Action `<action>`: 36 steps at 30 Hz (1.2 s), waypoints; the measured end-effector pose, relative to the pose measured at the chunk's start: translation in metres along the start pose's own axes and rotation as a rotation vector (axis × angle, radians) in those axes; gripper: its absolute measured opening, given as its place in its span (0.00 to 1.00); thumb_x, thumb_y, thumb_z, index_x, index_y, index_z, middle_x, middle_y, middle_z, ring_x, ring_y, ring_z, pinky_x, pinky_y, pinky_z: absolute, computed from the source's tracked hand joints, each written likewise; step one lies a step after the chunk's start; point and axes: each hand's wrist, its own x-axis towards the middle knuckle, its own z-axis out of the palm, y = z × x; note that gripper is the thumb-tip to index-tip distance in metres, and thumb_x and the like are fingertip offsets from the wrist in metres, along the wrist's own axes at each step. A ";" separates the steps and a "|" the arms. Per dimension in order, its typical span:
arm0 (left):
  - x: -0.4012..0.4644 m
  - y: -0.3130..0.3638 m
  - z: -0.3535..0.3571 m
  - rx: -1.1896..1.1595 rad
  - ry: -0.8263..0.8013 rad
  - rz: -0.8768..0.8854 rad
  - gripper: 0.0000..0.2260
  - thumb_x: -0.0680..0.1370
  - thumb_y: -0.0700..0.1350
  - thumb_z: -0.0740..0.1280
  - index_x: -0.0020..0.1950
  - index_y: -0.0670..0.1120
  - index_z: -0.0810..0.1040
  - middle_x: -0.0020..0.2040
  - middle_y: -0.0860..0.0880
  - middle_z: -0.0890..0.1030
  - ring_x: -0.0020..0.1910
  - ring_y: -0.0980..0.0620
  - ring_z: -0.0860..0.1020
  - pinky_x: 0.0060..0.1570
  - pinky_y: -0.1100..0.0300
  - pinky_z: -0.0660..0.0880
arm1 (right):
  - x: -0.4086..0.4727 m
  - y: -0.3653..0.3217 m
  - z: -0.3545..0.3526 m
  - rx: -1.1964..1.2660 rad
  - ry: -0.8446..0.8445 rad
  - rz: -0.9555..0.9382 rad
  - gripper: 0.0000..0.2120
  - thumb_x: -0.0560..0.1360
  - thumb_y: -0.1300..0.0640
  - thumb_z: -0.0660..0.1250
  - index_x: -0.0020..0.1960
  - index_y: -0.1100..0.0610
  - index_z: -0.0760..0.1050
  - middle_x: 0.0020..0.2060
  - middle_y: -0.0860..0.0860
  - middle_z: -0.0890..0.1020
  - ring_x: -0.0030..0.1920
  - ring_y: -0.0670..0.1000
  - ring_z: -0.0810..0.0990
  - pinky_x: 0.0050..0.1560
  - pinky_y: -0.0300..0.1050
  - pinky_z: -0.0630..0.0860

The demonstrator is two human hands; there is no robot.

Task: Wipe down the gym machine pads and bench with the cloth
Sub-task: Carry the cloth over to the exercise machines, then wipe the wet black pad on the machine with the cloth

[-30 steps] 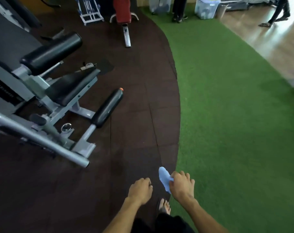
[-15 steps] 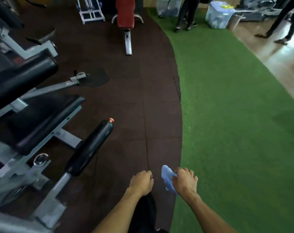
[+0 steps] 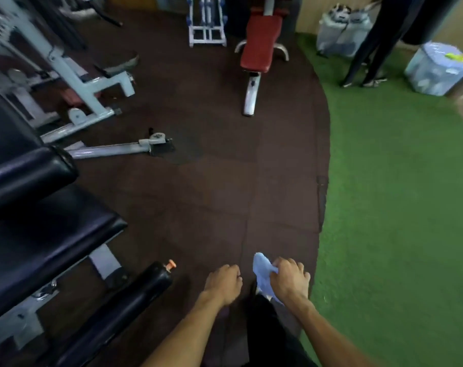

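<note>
- Floor (image 3: 211, 181): dark rubber, open ahead; curved edge meets green turf (image 3: 397, 207).
- Machine seat pad (image 3: 39, 247): black, left; roller pad (image 3: 113, 308) alongside, long axis diagonal.
- Red bench (image 3: 259, 46): far, lengthwise away.
- Left hand (image 3: 222, 283): loosely curled, empty.
- Right hand (image 3: 288, 280): gripping cloth.
- Cloth (image 3: 262, 271): blue, bunched, protruding up-left.

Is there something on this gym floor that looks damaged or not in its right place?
Only one thing stands out: the rubber floor tiles at the edge of the green turf look slightly lifted or gapped at a seam. The blue cloth sits bunched in the right hand; nothing looks spilled.
</note>
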 end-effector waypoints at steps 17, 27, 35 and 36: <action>0.277 -0.072 -0.253 -0.338 0.218 -0.390 0.13 0.80 0.50 0.57 0.58 0.46 0.76 0.59 0.46 0.79 0.58 0.44 0.77 0.59 0.53 0.73 | 0.349 -0.303 -0.109 -0.304 -0.093 -0.493 0.12 0.76 0.56 0.60 0.56 0.51 0.77 0.56 0.50 0.79 0.60 0.55 0.74 0.58 0.49 0.69; 0.317 -0.235 -0.397 -0.545 0.414 -0.720 0.14 0.81 0.50 0.57 0.62 0.47 0.74 0.61 0.45 0.77 0.60 0.43 0.76 0.60 0.49 0.71 | 0.409 -0.581 -0.091 -0.417 -0.149 -0.917 0.11 0.76 0.55 0.60 0.55 0.53 0.78 0.53 0.52 0.81 0.57 0.56 0.77 0.57 0.52 0.73; 0.294 -0.351 -0.419 -0.803 0.614 -1.162 0.14 0.81 0.50 0.56 0.64 0.48 0.72 0.61 0.46 0.76 0.60 0.45 0.75 0.59 0.50 0.71 | 0.375 -0.768 -0.015 -0.553 -0.320 -1.325 0.11 0.76 0.52 0.61 0.55 0.50 0.78 0.52 0.50 0.80 0.57 0.55 0.76 0.56 0.52 0.71; 0.292 -0.364 -0.421 -0.831 0.634 -1.225 0.14 0.81 0.50 0.56 0.64 0.48 0.72 0.62 0.46 0.76 0.60 0.45 0.75 0.60 0.50 0.71 | 0.368 -0.787 -0.004 -0.564 -0.357 -1.374 0.11 0.76 0.52 0.61 0.55 0.50 0.78 0.52 0.51 0.80 0.57 0.56 0.76 0.55 0.52 0.72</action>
